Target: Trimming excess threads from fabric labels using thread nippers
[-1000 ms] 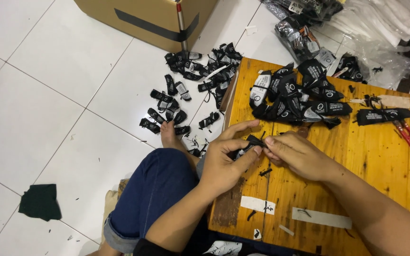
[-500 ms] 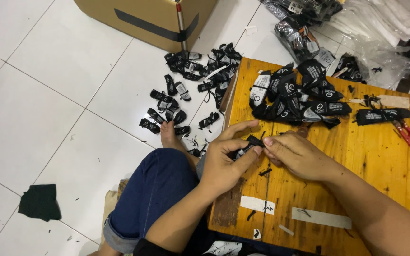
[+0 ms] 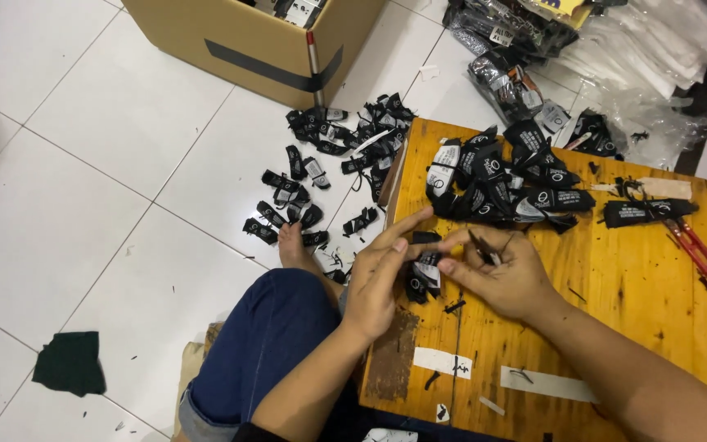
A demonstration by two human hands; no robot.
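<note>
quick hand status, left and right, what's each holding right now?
Left hand: fingers partly extended, steadying the small black folded fabric label at its left side.
Right hand: closed in a pinch grip on the same label; anything else in it cannot be told.

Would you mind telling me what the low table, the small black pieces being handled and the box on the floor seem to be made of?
The low table looks like varnished wood: orange-yellow, glossy, grain lines, worn dark at its near edge. The black piece held between the left hand and right hand seems to be folded woven fabric, soft and matte with pale print. The box appears to be plain brown cardboard, taped dark.
</note>
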